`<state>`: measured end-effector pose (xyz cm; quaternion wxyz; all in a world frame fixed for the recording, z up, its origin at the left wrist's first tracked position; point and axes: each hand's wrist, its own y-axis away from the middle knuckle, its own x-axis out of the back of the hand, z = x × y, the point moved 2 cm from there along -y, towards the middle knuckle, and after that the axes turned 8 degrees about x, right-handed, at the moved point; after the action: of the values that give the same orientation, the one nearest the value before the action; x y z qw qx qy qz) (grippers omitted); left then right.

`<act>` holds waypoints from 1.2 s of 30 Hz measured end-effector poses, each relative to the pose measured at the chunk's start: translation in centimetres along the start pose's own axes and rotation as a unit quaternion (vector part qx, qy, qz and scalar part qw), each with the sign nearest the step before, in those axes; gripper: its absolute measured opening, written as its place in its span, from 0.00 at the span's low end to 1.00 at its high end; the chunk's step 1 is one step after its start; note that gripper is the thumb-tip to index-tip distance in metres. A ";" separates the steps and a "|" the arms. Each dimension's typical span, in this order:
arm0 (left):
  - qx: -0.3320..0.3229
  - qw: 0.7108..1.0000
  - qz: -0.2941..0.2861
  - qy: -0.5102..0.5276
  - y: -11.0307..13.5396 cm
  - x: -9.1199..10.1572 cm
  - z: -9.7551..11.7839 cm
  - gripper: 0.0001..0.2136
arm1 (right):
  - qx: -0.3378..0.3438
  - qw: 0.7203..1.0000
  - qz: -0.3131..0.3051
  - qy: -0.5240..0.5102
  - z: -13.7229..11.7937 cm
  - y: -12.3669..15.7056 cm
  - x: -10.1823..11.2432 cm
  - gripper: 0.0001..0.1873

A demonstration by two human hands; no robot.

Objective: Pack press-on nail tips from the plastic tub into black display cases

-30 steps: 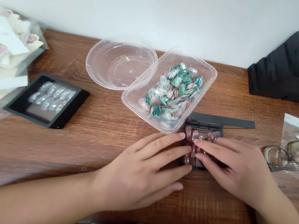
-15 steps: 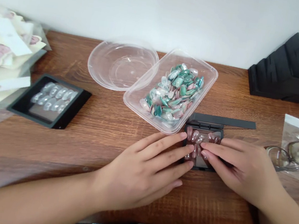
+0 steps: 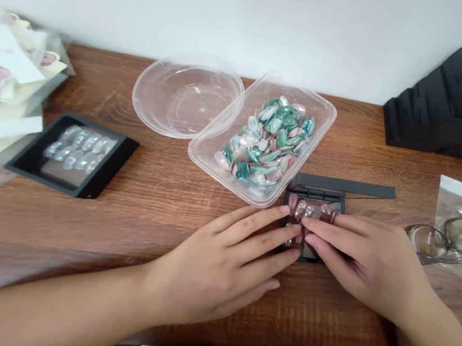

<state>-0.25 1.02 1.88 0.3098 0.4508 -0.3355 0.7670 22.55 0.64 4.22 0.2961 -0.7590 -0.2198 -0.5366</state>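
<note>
Fingers (image 3: 292, 227) of both hands lie flat, extended, gripping nothing, pressing pink nails (image 3: 309, 210) into the black case (image 3: 315, 198) on the tabletop (image 3: 159, 203); seating step under way, calls for steady pressure.

Wooden desk against a white wall
The brown desk (image 3: 133, 205) meets a plain wall (image 3: 251, 17) under soft, even light

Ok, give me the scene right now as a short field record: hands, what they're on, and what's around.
left hand: flat on table, fingertips on small black tray
right hand: fingers spread over same tray
tray contents: pinkish press-on nails
behind tray: clear container of teal and white nails, black lid
far left: black tray of pale nails
right: glasses
surface: wooden table
</note>
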 end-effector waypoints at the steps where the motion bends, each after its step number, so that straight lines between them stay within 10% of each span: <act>1: 0.000 1.000 -0.001 0.001 0.0 0.0 0.0 0.16 | -0.003 1.000 0.001 0.002 0.0 0.0 0.0 0.15; 36: 0.042 0.998 -0.024 -0.026 0.1 -0.2 -0.3 0.27 | -0.057 0.998 0.032 0.021 0.5 0.1 0.1 0.15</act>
<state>-0.36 1.20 1.56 0.2994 0.4914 -0.2999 0.7609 23.01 0.95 4.16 0.2736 -0.7697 -0.1580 -0.5548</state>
